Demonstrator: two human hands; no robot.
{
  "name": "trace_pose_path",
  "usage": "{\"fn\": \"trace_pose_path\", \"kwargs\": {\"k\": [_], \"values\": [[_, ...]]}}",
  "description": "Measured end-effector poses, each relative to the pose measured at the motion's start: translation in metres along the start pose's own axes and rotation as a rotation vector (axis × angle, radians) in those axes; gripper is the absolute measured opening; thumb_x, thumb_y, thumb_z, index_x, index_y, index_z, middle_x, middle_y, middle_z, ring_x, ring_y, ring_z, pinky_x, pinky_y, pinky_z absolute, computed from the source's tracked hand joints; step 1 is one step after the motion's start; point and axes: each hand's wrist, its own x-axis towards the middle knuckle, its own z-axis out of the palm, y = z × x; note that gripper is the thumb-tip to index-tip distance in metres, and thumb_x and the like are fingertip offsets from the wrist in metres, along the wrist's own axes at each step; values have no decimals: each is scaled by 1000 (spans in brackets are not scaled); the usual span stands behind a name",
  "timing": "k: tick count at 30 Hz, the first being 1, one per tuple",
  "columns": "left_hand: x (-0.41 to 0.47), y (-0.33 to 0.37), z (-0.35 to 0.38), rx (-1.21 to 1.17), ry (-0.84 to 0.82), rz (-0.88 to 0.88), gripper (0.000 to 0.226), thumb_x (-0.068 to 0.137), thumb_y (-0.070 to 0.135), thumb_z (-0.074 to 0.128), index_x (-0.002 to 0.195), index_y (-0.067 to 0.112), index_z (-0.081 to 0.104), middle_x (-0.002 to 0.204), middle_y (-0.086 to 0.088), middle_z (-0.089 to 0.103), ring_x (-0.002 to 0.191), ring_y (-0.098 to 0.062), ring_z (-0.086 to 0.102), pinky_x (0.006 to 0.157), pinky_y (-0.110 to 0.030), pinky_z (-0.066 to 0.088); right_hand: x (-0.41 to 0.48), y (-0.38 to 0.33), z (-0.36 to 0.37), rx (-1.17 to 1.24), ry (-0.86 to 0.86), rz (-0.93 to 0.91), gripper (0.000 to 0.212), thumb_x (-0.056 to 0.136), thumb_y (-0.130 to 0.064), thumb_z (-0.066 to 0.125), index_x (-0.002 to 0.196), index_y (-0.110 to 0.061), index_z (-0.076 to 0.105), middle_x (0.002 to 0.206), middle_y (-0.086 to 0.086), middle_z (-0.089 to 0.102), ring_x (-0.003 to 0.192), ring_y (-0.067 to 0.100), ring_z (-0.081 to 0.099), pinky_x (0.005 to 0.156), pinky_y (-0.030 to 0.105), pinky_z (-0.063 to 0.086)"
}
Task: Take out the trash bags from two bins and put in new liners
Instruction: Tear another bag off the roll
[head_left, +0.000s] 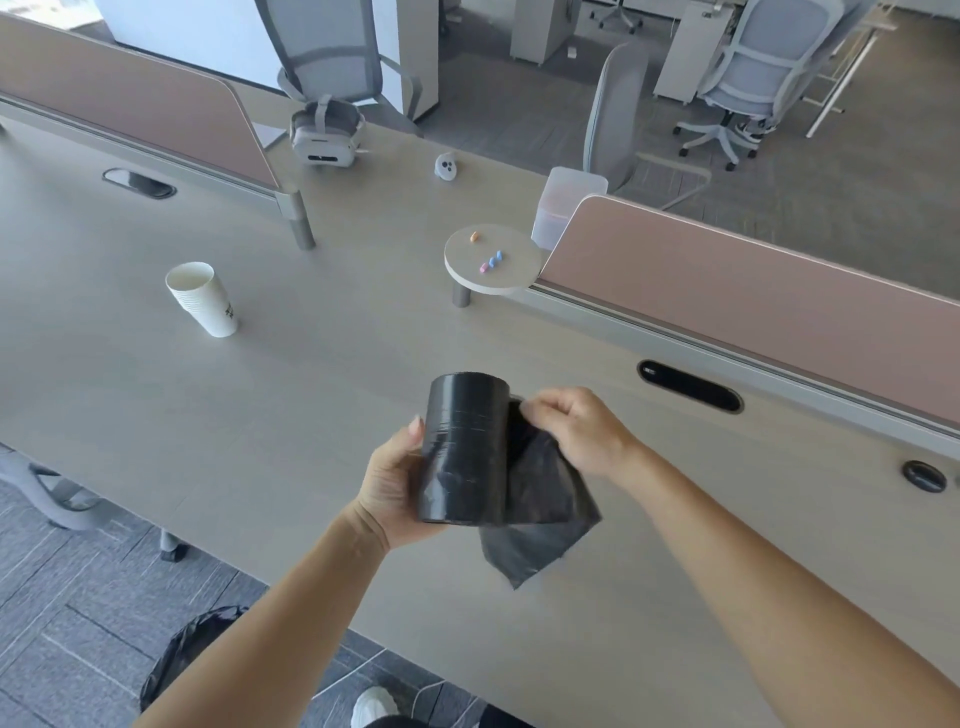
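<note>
**Hands.** The left hand (392, 486) gripped the roll of black liners (465, 447) from its left side. The palm lay against the lower half and the thumb pointed up along the roll's edge, while the fingers were hidden behind it. The roll stood upright in that grip, over the near part of the desk (291, 415). The right hand (576, 431), knuckles up and fingers curled, pinched the loose liner end (540, 514) at the roll's upper right. From there the sheet hung down and right, and its lowest corner fell below the roll's base. Both forearms reached in from the bottom edge.

**Surroundings.** A crumpled black bag (189, 654) lay on the floor tiles at lower left, short of the desk and partly covered by the left forearm. A stack of paper cups (202, 299) stood on the desk, well apart from the hands. Behind it ran a pink partition (130, 98). A white headset (324, 135) lay at the far edge, with a small round white device (445, 166) to its right. A round shelf (498, 280) carried a few small coloured pieces (491, 260). Just beyond it stood a translucent box (569, 202), partly hidden by a second partition (753, 301). A dark cable slot (690, 385) lay to the right of the right hand.
</note>
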Motion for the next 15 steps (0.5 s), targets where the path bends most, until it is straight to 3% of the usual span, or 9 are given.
{"fn": "trace_pose_path", "kwargs": {"k": [3, 6, 9, 15], "values": [[1, 2, 1, 26, 98, 2, 87, 42, 50, 95, 116, 10, 71, 116, -16, 68, 106, -34, 66, 93, -50, 52, -7, -8, -21, -62, 1, -46, 45, 101, -19, 51, 60, -15, 33, 54, -9, 25, 48, 6, 24, 51, 23, 23], [6, 11, 2, 115, 140, 19, 98, 43, 56, 92, 128, 16, 64, 128, -14, 62, 117, -36, 59, 101, -58, 44, -15, -18, -42, -38, 61, -102, 45, 100, -23, 52, 60, -17, 33, 56, -5, 25, 52, 9, 25, 52, 24, 23], [11, 16, -1, 170, 169, 31, 99, 47, 59, 90, 133, 18, 60, 131, -14, 61, 118, -36, 58, 101, -58, 44, -18, -25, -65, 73, 146, -125, 43, 93, -31, 54, 60, -12, 35, 63, 6, 25, 59, 17, 26, 57, 29, 22], [13, 22, -6, 205, 235, 22, 98, 52, 56, 88, 135, 15, 58, 133, -16, 59, 119, -36, 58, 102, -53, 44, -25, -15, -104, 89, 181, -69, 50, 90, -34, 55, 67, 5, 33, 66, 9, 29, 62, 23, 25, 61, 36, 21]]}}
